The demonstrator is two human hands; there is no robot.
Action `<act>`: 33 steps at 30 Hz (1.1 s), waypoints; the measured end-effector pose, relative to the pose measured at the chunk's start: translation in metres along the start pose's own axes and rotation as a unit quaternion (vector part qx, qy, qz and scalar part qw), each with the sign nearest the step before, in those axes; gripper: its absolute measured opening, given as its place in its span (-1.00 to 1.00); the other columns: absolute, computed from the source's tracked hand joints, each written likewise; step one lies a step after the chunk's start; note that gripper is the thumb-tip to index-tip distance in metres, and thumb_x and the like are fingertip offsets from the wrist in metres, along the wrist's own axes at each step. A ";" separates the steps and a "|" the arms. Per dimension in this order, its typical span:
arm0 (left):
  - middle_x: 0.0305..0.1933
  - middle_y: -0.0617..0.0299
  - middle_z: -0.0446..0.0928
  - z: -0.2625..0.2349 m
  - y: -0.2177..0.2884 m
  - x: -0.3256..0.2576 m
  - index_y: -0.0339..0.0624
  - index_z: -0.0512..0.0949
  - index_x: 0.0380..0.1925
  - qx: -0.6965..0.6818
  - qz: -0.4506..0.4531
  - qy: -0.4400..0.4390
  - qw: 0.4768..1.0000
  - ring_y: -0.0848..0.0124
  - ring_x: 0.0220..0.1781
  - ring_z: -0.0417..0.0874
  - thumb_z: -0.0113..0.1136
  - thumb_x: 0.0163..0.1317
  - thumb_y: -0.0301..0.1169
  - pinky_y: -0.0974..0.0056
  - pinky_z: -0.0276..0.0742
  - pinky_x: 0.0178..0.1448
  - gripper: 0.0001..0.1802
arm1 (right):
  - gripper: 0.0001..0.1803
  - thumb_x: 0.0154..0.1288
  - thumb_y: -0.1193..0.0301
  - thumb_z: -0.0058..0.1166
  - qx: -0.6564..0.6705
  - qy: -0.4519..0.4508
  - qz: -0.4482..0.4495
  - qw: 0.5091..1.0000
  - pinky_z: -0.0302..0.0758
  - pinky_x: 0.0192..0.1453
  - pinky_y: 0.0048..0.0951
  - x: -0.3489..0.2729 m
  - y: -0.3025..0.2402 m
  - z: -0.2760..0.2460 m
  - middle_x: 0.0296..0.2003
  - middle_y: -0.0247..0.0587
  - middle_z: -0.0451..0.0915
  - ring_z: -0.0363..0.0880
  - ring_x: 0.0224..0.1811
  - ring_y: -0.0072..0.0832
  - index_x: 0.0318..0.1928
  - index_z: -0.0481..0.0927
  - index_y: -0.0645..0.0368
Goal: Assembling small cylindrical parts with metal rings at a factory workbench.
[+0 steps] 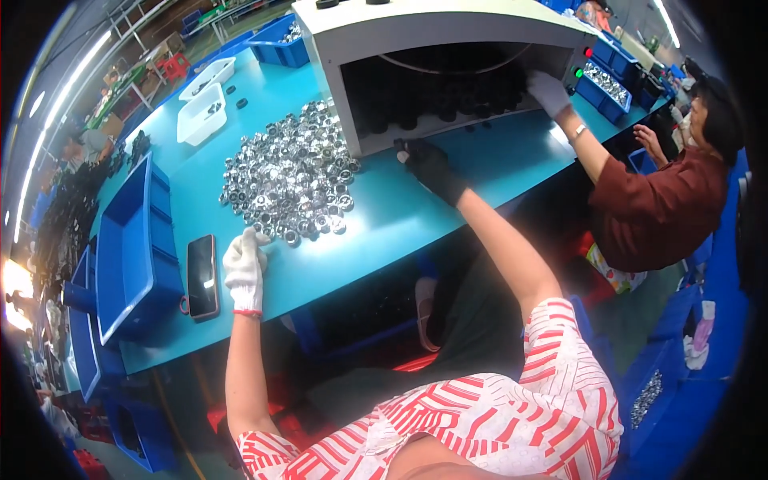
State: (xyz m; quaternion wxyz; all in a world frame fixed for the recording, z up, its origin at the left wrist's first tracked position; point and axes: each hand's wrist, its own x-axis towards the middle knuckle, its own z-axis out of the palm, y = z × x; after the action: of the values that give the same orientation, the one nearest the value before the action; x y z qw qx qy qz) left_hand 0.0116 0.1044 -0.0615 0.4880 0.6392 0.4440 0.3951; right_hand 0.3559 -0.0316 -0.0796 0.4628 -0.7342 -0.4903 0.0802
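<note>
On the teal table lies a broad pile of small shiny metal ring-shaped parts. My left hand, in a white glove with a red cuff edge, is at the pile's near edge with its fingers drawn together; whatever is between them is too small to make out. My right hand, in a black glove, is closed on a small dark round piece in front of the opening of a white box-like machine. Inside the dark opening stand several dark round parts, only dimly visible.
A phone and a blue bin lie left of my left hand. White trays and a blue bin stand farther back. At right, a co-worker's gloved hand reaches into the machine's opening; another bin holds metal parts.
</note>
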 end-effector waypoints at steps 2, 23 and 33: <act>-0.75 0.48 0.23 -0.003 -0.001 -0.001 -0.19 0.58 -0.51 0.002 0.016 0.009 1.000 0.69 -0.71 0.14 0.03 0.33 -0.04 0.47 -0.02 -0.60 -0.55 | -0.60 0.32 0.20 0.06 0.362 -0.083 0.076 0.925 0.52 -0.26 -0.47 -0.036 -0.014 0.005 -0.19 -0.13 0.57 0.59 -0.26 -0.49 -0.03 0.48 0.27; -0.39 0.21 0.57 0.024 -0.039 -0.202 -0.37 0.50 -0.10 -0.237 -0.278 -0.115 0.924 0.56 -0.47 0.52 0.08 0.30 -0.36 0.48 0.43 -0.39 -0.71 | -0.62 0.44 0.13 -0.14 0.638 -0.333 0.392 0.573 0.47 -0.01 -0.52 -0.227 -0.075 0.096 -0.21 -0.28 0.56 0.53 -0.16 -0.57 -0.11 0.51 0.21; -0.25 0.15 0.57 0.021 -0.067 -0.205 -0.35 0.47 -0.04 -0.340 -0.273 -0.087 0.896 0.47 -0.36 0.60 0.02 0.34 -0.35 0.40 0.51 -0.26 -0.69 | -0.60 0.20 0.38 0.19 0.350 -0.300 0.159 0.873 0.44 0.00 -0.50 -0.224 -0.095 0.092 -0.11 -0.22 0.48 0.51 -0.11 -0.49 0.01 0.41 0.21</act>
State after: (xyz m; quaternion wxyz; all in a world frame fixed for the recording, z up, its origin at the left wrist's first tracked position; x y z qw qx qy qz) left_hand -0.0412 -0.0879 -0.1454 0.8010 0.3197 0.3957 0.3157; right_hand 0.1286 -0.1455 -0.1341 0.5017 -0.5325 -0.4223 0.5352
